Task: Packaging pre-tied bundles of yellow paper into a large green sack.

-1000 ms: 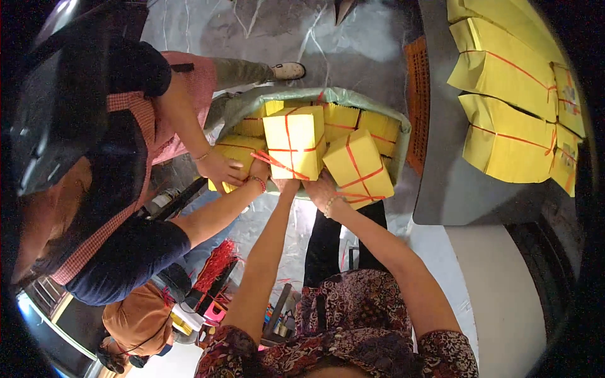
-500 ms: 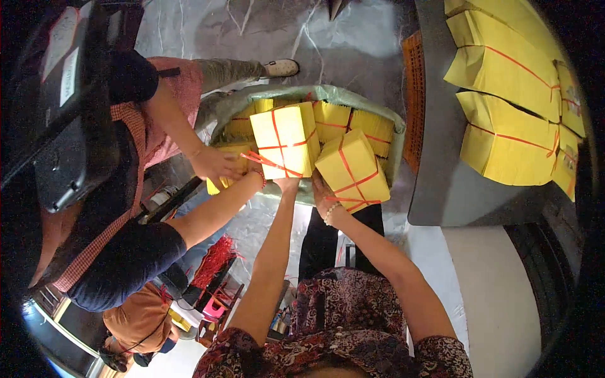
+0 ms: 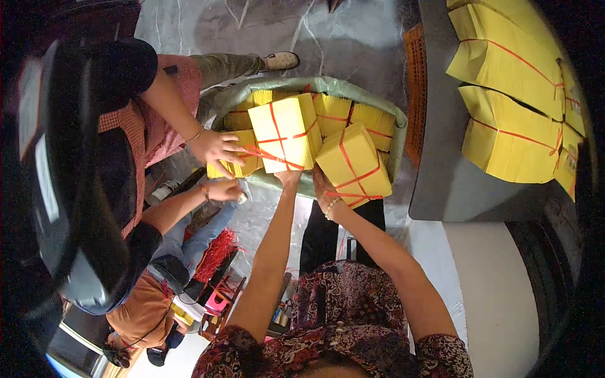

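Observation:
My left hand (image 3: 288,178) is at the near edge of a bundle of yellow paper (image 3: 272,120) tied crosswise with red strap. Its fingers go underneath, mostly hidden, and grip the bundle. Around the near left side of a second bundle of yellow paper (image 3: 346,157), tilted and also red-strapped, my right hand (image 3: 324,190) is closed. A beaded bracelet sits on that wrist. Both bundles lie over a green woven sack (image 3: 396,116) holding several more yellow bundles (image 3: 372,120).
At the left, a co-worker's hand (image 3: 217,148) rests by another yellow bundle (image 3: 242,142); the other hand (image 3: 224,190) is just below. Large yellow stacks (image 3: 504,138) stand on a grey table (image 3: 441,183) at the right. Red strips (image 3: 216,255) hang at lower left.
The co-worker's lower hand has drawn back left from the left bundle, and the upper hand has spread over the neighbouring bundle. My hands and both bundles have barely shifted.

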The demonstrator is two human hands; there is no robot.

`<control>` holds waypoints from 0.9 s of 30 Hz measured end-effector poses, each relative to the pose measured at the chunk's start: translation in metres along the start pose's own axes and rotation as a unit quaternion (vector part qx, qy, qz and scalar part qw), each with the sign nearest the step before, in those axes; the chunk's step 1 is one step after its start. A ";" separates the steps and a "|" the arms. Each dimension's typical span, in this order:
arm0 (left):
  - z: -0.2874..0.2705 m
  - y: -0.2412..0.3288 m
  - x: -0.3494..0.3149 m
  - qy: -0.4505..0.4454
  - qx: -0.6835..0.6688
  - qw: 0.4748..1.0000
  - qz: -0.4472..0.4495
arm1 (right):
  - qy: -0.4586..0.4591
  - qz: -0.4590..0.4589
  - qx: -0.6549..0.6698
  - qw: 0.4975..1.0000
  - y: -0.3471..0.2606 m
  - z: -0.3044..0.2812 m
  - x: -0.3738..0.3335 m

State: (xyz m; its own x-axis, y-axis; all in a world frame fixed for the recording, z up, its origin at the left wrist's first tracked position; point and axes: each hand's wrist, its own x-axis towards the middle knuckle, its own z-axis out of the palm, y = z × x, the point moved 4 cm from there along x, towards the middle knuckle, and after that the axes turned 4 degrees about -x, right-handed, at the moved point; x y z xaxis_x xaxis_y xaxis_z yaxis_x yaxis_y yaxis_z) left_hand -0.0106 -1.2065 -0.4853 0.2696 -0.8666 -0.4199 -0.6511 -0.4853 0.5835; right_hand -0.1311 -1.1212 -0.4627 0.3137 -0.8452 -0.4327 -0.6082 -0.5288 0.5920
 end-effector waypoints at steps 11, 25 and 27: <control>-0.015 -0.016 0.001 -0.033 0.280 0.959 -0.031 | 0.019 0.040 0.459 0.887 -0.024 0.006 -0.001; -0.013 -0.014 0.007 -0.013 0.105 0.993 0.048 | -0.052 0.009 0.586 0.809 -0.025 0.007 0.001; -0.017 -0.018 0.009 -0.005 0.082 0.995 0.057 | -0.066 -0.018 0.580 0.812 -0.023 0.001 0.003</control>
State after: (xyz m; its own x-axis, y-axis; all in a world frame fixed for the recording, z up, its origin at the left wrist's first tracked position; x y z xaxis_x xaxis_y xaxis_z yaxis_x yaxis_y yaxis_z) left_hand 0.0155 -1.2076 -0.4876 0.1808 -0.9130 -0.3657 -0.7841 -0.3583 0.5067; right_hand -0.1168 -1.1117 -0.4782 0.3131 -0.7746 -0.5496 -0.9015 -0.0604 -0.4285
